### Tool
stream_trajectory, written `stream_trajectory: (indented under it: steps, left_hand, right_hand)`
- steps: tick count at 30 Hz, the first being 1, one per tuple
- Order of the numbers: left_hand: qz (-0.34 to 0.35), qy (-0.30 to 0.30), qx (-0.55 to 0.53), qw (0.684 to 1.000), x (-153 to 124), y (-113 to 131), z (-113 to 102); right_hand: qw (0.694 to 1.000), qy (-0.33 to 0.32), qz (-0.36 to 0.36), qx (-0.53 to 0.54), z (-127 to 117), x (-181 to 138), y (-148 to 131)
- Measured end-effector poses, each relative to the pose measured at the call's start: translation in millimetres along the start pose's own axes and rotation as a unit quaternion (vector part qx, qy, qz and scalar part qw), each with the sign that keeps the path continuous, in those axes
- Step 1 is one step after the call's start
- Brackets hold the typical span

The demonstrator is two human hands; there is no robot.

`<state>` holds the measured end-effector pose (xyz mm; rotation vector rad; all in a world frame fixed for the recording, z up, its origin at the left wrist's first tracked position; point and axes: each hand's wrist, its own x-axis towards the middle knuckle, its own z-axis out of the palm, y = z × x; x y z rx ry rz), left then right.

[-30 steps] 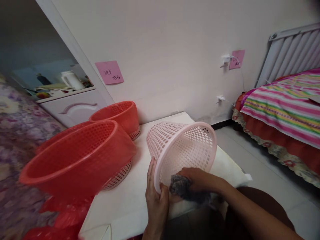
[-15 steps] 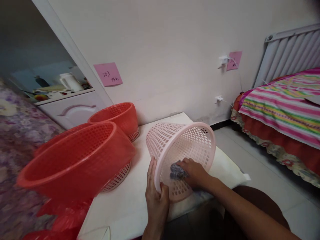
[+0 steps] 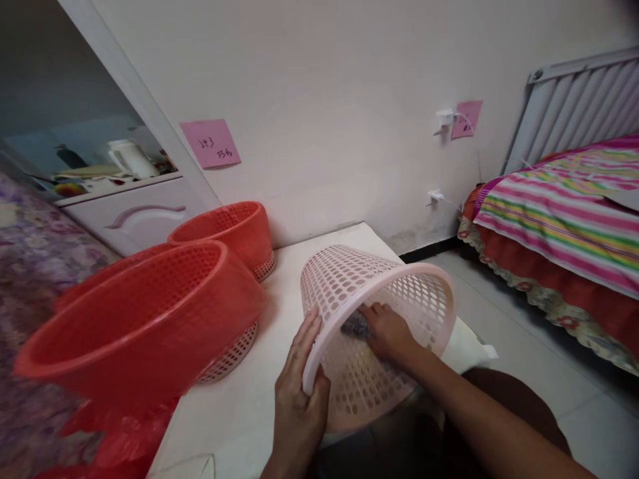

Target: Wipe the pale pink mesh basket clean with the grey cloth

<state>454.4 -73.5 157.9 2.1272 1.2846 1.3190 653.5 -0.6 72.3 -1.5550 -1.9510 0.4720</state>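
we take the pale pink basket (image 3: pixel 379 313) as our landmark: it lies tipped on its side at the near edge of the white table (image 3: pixel 239 406), its open mouth turned toward us and its narrow base pointing at the wall. we judge it light and springy, thin perforated plastic that flexes if squeezed, so the thick rolled rim is the sound place to hold; the holed wall gives fingers purchase but would bend.

our left hand (image 3: pixel 299 406) is closed on the basket's rim at its near left side, thumb inside and fingers outside, steadying it. our right hand (image 3: pixel 387 329) reaches through the mouth and sits inside the basket, pressed to its inner wall and closed around a small dark grey wad (image 3: pixel 355 326), seemingly a scrubber or cloth; it looks soft and crushable. the two hands are apart, one on the rim, one within.

left of the basket stand two red baskets (image 3: pixel 150 313), the nearer one large and tilted. right of the basket, across the floor, is a striped bed (image 3: pixel 564 206).
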Motion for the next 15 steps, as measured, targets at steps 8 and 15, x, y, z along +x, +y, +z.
stream_trajectory:
  steps: [8, 15]
  left_hand:
    - [-0.021, 0.024, -0.016, 0.999, -10.8, -10.3, 3.0]
    - [0.076, -0.068, 0.015, 0.995, -1.5, 26.2, -11.7]
  right_hand:
    - [0.975, -0.123, -0.112, 0.148, 12.9, -8.1, -24.3]
    - [0.998, 0.016, -0.043, 0.033, -13.9, 0.9, -7.3]
